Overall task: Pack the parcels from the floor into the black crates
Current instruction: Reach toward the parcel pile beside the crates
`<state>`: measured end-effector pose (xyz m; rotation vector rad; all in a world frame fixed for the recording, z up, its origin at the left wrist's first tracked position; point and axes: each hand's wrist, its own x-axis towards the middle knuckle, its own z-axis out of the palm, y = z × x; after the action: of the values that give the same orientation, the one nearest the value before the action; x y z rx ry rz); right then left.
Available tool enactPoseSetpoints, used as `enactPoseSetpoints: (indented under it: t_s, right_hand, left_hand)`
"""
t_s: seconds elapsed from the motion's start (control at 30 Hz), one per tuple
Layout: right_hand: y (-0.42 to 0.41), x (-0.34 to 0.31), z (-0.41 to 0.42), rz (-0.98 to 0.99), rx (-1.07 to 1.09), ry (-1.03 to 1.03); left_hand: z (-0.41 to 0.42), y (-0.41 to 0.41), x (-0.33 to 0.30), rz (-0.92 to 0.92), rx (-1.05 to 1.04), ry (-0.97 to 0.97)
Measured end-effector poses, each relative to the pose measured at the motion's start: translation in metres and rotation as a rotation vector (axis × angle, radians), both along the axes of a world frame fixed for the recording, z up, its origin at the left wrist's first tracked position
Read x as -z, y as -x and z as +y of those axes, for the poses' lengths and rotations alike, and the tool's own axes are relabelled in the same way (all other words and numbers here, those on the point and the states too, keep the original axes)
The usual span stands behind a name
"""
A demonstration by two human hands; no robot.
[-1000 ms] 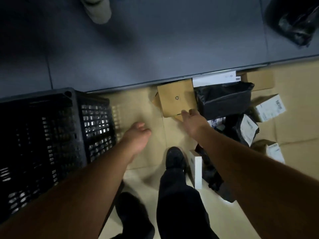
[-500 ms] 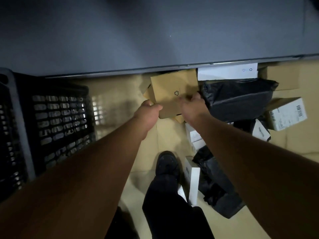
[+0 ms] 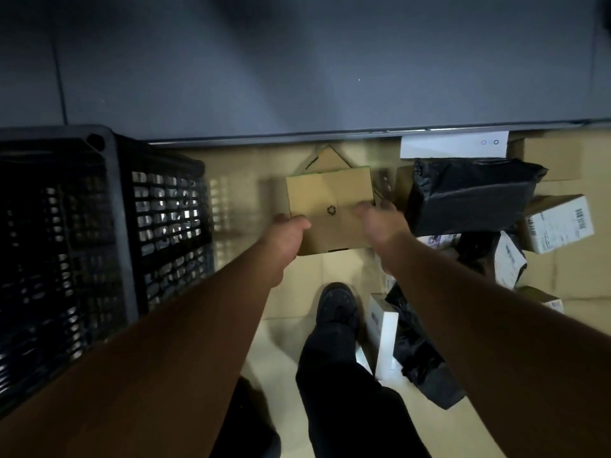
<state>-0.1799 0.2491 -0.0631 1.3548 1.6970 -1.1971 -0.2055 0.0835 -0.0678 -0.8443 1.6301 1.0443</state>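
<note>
A flat brown cardboard box (image 3: pixel 330 200) with a recycling mark is held above the floor in the middle of the view. My left hand (image 3: pixel 284 239) grips its near left edge and my right hand (image 3: pixel 380 223) grips its near right edge. A black slatted crate (image 3: pixel 109 209) stands at the left, its inside dark. More parcels lie on the floor to the right: a large black poly bag (image 3: pixel 469 193), a white flat box (image 3: pixel 453 145), a labelled carton (image 3: pixel 558 223) and a second brown box (image 3: pixel 327 160) behind the held one.
A dark grey surface (image 3: pixel 297 61) fills the top of the view, its edge just beyond the parcels. My shoe (image 3: pixel 337 305) and dark trouser leg stand below the box. A white box (image 3: pixel 383 328) and a crumpled black bag (image 3: pixel 420 358) lie beside the foot.
My left hand reached over and took the box's left edge. Both hands then lifted the brown box off the pile and drew it left, uncovering another brown box behind it.
</note>
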Motion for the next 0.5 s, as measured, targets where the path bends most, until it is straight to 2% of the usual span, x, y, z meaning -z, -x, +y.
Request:
enactPoseSetpoints:
  t_s: [0.3,0.4,0.5]
  right_hand:
    - [-0.048,-0.090,-0.044,0.107,0.152,0.015]
    - [-0.063,-0.118,-0.058,0.122,0.178,-0.006]
    - [-0.086,-0.144,-0.076,0.180,0.311,0.028]
  left_hand:
    - [-0.057,-0.022,-0.094,-0.007,0.093,-0.054]
    - [-0.068,-0.029,-0.119,0.031,0.123,-0.072]
    - [-0.079,-0.043,-0.149,0.092,0.113,-0.084]
